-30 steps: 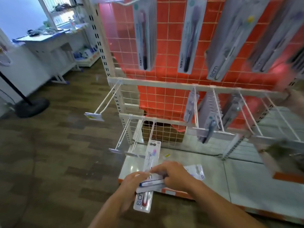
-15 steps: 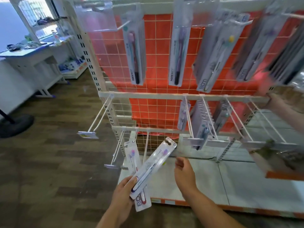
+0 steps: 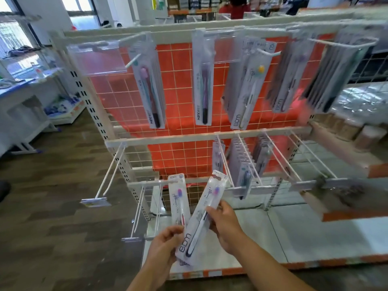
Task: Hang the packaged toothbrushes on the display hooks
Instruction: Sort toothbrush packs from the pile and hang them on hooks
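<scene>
I hold two packaged toothbrushes low in front of the rack. My left hand (image 3: 162, 246) grips the bottom ends of both packs. The front toothbrush pack (image 3: 200, 219) leans right, its hang hole at the top; my right hand (image 3: 225, 224) grips its right edge at mid-height. The rear toothbrush pack (image 3: 177, 197) stands upright behind it. Bare white display hooks (image 3: 109, 175) jut out at the left of the middle rail, and more bare hooks (image 3: 302, 156) at its right. Other toothbrush packs (image 3: 151, 89) hang along the top rail.
The rack has an orange grid back panel (image 3: 182, 80) and a white base shelf (image 3: 273, 234). Several packs fill the middle hooks (image 3: 241, 164). Lower hooks (image 3: 138, 215) stick out near my left hand. A white table (image 3: 23, 95) stands at left on the wooden floor.
The camera has lifted from the base shelf toward the rack. Both packs rose with my left hand. My right hand, free half a second ago, now grips the front pack's edge.
</scene>
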`<action>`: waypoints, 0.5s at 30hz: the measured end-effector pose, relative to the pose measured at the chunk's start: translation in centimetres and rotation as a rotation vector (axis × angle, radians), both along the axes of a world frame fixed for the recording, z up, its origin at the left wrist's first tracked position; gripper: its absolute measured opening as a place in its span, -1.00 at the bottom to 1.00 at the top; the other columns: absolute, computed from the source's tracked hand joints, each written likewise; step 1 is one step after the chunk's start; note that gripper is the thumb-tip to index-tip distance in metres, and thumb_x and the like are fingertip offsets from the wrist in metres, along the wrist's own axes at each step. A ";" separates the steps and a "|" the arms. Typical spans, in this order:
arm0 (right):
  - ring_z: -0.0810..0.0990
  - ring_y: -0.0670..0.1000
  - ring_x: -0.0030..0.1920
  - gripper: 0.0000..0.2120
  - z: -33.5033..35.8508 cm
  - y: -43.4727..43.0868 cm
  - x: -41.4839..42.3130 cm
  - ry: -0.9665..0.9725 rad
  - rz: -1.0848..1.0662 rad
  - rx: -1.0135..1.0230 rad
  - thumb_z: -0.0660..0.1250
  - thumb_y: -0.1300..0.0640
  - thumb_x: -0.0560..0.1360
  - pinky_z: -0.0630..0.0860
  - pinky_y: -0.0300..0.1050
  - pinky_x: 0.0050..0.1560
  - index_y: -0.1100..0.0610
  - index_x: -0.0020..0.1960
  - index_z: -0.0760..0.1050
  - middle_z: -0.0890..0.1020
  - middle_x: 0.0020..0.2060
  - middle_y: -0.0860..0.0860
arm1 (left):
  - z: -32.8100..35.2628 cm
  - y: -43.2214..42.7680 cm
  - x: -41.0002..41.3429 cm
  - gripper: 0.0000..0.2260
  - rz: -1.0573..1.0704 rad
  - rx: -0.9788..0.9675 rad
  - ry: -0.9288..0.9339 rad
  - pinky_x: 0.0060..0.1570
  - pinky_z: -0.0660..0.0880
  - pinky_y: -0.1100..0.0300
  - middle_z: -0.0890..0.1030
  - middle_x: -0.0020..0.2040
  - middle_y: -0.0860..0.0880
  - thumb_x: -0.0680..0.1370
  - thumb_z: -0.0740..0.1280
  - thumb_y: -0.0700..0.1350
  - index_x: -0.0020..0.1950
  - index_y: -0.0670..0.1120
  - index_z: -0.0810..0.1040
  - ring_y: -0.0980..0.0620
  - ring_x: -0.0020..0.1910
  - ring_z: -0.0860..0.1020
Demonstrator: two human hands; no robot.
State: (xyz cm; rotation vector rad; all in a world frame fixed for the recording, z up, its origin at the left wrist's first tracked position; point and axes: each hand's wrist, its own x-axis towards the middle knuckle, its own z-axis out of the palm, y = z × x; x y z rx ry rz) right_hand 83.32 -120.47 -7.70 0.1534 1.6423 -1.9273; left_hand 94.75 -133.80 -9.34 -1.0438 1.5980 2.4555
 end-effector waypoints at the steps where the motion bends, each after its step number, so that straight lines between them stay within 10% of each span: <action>1: 0.62 0.06 0.06 -0.74 0.5 0.3 -0.3 0.003 -0.027 -0.020 0.23 0.27 0.59 0.64 0.00 0.00 0.08 0.25 0.42 0.63 0.07 0.06 | 0.3 -0.1 -0.3 -0.85 -0.006 -0.019 0.028 -0.39 0.60 0.12 0.67 -0.09 -0.26 0.50 0.28 -0.43 0.04 -0.33 0.54 -0.12 -0.27 0.65; 15: 0.64 0.04 -0.02 -0.71 5.8 2.5 -2.9 0.148 0.004 -0.009 0.19 0.35 0.58 0.60 -0.12 -0.16 0.01 0.13 0.47 0.65 -0.02 0.04 | 5.5 1.4 -4.4 -0.59 -0.086 -0.103 0.274 0.00 0.60 -0.16 0.67 0.08 -0.19 0.53 0.30 -0.39 0.29 -0.03 0.42 -0.20 0.08 0.65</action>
